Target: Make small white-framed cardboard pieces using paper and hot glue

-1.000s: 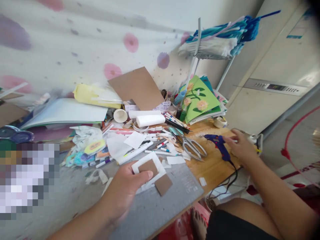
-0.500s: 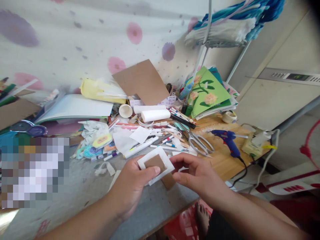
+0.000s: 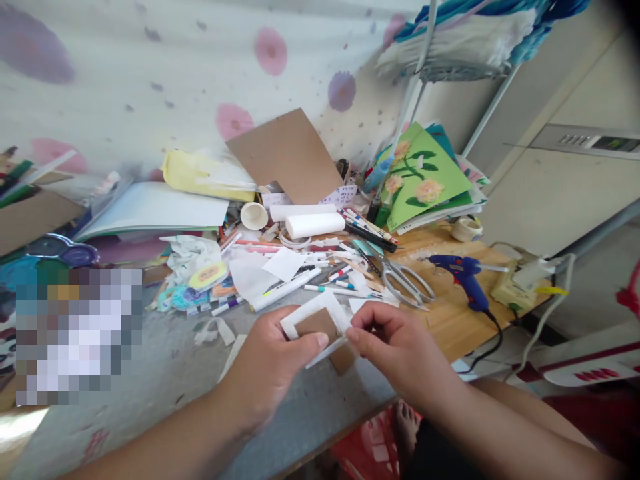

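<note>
My left hand (image 3: 280,353) grips a small white square frame (image 3: 300,312), its thumb lying across the brown centre (image 3: 319,323). The frame looks like paper or card. My right hand (image 3: 383,337) pinches the frame's right corner between thumb and fingers, and the frame's lower right strip is lifted there. Below the right side of the frame, a strip of brown cardboard (image 3: 343,359) shows; whether it is joined to the frame cannot be seen.
A grey-topped table (image 3: 165,380) lies beneath my hands. Beyond are markers, paper scraps (image 3: 285,264), scissors (image 3: 407,280) and a white roll (image 3: 315,225). To the right lie a blue glue gun (image 3: 463,273) and a power strip (image 3: 517,283). A cardboard sheet (image 3: 290,153) leans behind.
My right fingers have closed on the frame's right corner, and that edge is now bent up. My left hand keeps its hold. The view has shifted slightly.
</note>
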A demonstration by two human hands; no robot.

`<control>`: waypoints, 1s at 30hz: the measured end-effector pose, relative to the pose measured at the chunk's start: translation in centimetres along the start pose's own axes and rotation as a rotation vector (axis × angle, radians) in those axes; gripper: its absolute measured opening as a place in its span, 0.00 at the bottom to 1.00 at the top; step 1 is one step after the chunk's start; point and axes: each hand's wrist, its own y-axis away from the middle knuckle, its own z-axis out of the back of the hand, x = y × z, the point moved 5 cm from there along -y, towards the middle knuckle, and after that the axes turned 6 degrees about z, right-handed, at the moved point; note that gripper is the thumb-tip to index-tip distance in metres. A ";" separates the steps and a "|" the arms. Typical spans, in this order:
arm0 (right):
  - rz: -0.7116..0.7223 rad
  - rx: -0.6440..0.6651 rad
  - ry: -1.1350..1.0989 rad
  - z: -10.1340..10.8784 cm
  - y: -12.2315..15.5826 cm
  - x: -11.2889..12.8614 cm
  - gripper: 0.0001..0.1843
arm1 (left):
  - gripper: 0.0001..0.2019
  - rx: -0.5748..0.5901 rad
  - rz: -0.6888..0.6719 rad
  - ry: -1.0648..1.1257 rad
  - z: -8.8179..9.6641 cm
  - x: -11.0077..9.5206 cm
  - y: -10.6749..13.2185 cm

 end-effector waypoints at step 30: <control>-0.113 0.125 -0.069 -0.5 -0.2 -0.5 0.06 | 0.06 -0.063 -0.002 -0.178 0.2 -0.5 0.4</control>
